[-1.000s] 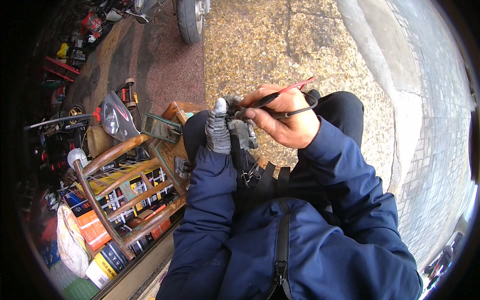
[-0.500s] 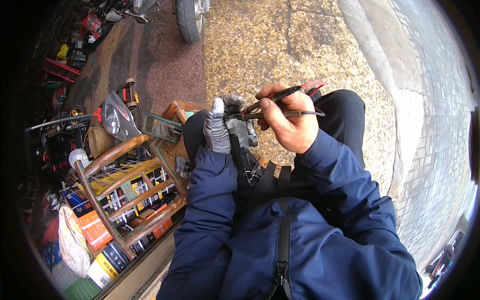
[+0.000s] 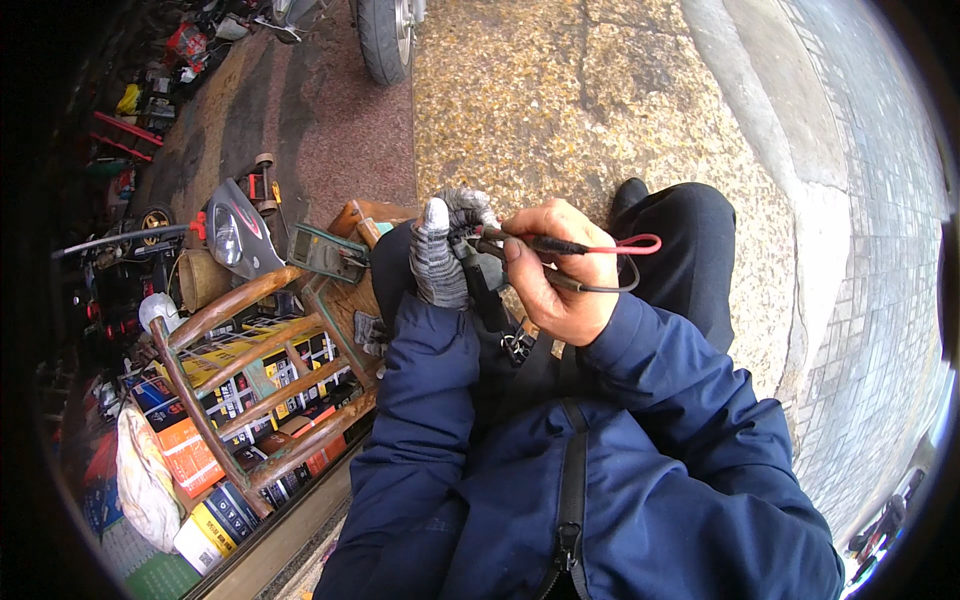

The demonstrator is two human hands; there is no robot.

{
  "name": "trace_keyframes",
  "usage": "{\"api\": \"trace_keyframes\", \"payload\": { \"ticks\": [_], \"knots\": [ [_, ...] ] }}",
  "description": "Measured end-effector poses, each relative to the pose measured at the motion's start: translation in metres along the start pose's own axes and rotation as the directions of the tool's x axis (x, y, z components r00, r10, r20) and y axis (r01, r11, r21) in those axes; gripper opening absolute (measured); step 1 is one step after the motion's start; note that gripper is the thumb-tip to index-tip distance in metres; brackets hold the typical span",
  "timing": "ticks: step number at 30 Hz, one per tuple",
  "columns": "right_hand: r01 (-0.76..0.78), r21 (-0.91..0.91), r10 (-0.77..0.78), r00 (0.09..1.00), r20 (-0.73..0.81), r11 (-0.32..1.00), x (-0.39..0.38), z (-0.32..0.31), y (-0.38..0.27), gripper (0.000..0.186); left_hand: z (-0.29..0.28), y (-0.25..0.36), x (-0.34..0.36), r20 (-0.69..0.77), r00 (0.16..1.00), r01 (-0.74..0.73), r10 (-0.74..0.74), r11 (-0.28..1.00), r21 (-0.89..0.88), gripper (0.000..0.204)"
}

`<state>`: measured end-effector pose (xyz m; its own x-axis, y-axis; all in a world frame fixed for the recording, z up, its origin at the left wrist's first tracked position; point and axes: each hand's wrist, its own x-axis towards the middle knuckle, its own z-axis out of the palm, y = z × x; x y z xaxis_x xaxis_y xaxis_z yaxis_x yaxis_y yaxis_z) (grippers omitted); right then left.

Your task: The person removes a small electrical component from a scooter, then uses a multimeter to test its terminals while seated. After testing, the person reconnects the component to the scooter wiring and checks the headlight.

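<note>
Test probes — one red lead, one dark — are located right of the slatted wooden chair. My bare right hand grips both between thumb and fingers. My gloved left hand, between them and the chair, has its fingers curled around a grey-and-black component; I cannot tell whether the tips touch it. Green-cased multimeter: just beyond the chair — likewise a headlight fairing.

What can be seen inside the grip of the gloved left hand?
A dark grey and black part shows in the gloved left hand. Its underside, and the portions within that grip, are covered and cannot be seen.
</note>
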<state>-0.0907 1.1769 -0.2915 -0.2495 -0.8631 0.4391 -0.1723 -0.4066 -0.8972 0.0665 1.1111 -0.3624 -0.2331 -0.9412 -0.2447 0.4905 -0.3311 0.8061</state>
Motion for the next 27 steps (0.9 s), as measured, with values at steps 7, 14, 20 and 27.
{"api": "trace_keyframes", "payload": {
  "ticks": [7, 14, 20, 27],
  "knots": [
    [0.12, -0.042, -0.117, 0.991, 0.067, 0.992, -0.005, -0.004, -0.003, 0.019, -0.001, 0.003, -0.002, 0.115, 0.993, -0.037, 0.03, 0.998, 0.058, 0.049],
    [0.074, 0.04, -0.078, 0.99, 0.118, 0.996, -0.015, -0.02, -0.018, 0.024, 0.0, 0.007, -0.014, 0.234, 0.968, 0.103, -0.091, 0.994, -0.042, 0.047],
    [0.135, 0.06, -0.142, 0.981, 0.13, 0.989, -0.012, -0.014, -0.031, 0.027, 0.003, 0.022, -0.033, 0.254, 0.967, 0.047, -0.018, 0.993, -0.11, 0.046],
    [0.203, 0.149, -0.23, 0.953, 0.196, 0.968, -0.001, 0.012, -0.043, 0.029, -0.019, 0.047, -0.049, 0.231, 0.97, -0.062, 0.076, 0.996, -0.065, 0.049]
  ]
}}
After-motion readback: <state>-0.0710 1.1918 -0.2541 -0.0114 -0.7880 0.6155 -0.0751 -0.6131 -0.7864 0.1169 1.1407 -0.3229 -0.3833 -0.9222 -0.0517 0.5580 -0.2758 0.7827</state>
